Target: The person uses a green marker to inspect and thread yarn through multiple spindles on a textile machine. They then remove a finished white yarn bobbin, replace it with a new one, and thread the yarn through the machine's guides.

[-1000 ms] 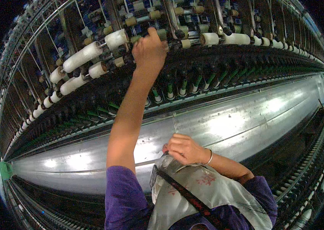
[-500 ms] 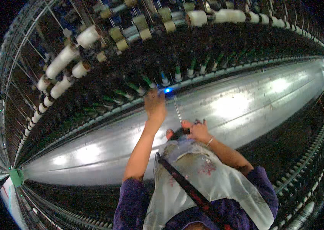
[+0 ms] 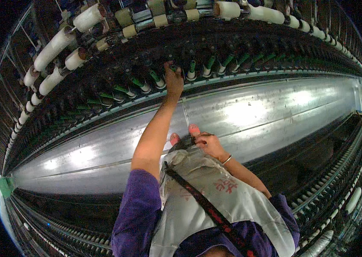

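Observation:
My left hand (image 3: 173,81) reaches up to the row of spindles on the spinning frame. Its fingers are closed around the top of a green bobbin (image 3: 173,67), partly hidden by the hand. To the right of it stands another green-topped bobbin (image 3: 192,70) with white yarn at its base. Left of the hand, a similar bobbin (image 3: 157,79) leans in the same row. My right hand (image 3: 209,144) is held low in front of the apron (image 3: 202,188), its fingers curled together. Whatever they may hold is too small to make out.
White roving rolls (image 3: 54,48) and cream rollers (image 3: 160,20) line the machine above the spindles. A shiny metal floor strip (image 3: 249,113) runs below, with my pink-tipped shoes (image 3: 194,129) on it. A second machine row (image 3: 331,184) lies behind at the right.
My left hand has moved up from the spindle rail and closed on a bobbin. The blue light beside it no longer shows. My right hand stays low, its fingers now more curled.

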### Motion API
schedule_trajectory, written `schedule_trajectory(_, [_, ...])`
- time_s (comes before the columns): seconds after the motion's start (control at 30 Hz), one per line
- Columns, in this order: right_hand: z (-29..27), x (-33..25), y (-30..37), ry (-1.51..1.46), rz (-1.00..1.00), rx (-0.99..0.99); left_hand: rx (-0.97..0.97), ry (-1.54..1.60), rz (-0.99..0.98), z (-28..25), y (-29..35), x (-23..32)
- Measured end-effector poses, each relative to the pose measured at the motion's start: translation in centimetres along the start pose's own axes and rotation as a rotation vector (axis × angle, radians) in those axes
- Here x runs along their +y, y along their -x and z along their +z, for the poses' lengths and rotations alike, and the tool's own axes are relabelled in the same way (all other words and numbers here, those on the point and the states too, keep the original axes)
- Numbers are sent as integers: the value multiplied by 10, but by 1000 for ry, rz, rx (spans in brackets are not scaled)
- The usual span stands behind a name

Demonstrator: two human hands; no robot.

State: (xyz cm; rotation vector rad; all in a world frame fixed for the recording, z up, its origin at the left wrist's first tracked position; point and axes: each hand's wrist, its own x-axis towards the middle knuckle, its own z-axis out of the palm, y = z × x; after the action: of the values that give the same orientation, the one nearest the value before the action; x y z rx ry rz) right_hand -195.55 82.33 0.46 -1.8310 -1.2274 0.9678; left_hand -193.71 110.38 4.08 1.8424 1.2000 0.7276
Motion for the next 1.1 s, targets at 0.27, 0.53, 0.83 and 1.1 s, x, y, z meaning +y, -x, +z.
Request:
schedule_trajectory(0.27, [-26, -56, -18, -71, -180, 113, 79, 1376, 59, -156, 27, 79])
schedule_trajectory(0.53, [-33, -88, -42, -80, -340, 63, 194, 1333, -434, -201, 85, 15])
schedule_trajectory(0.83, [-82, -19, 50, -687, 527, 349, 269, 1177, -526, -199, 157, -28])
schedule_trajectory(1.1, [-46, -5, 101, -817, 893, 429, 158, 1234, -510, -191, 166, -44])
